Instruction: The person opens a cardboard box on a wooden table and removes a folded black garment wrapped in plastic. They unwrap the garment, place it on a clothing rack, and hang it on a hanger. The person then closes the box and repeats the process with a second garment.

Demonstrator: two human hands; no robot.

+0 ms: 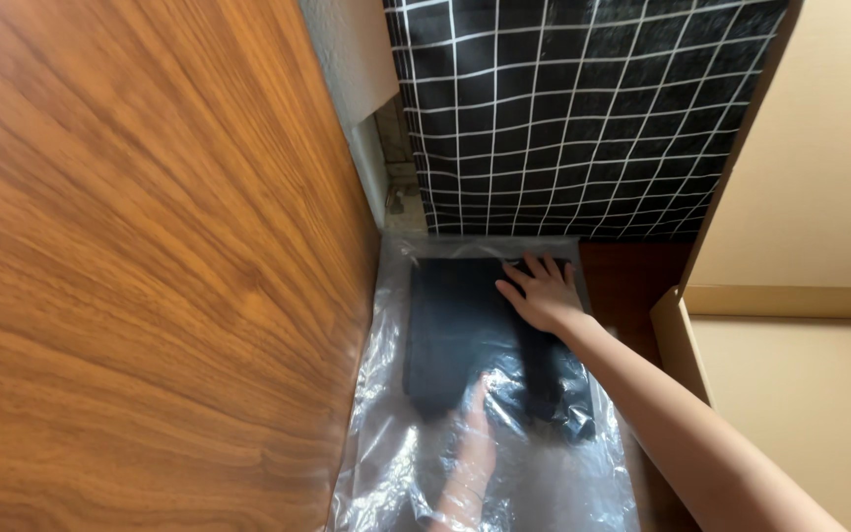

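Observation:
A clear plastic bag point(386, 443) lies on the floor with a folded black garment point(455, 325) inside it. My right hand point(542, 291) rests flat on top of the bag, fingers spread, pressing on the garment's far right part. My left hand point(473, 448) is inside the bag, seen blurred through the plastic, reaching toward the garment's near edge; whether it grips the cloth is unclear.
A large wooden panel point(150, 266) stands close on the left. A black fabric box with a white grid pattern point(573, 108) stands behind the bag. An open cardboard box point(800, 374) sits on the right, on a dark wood floor point(632, 276).

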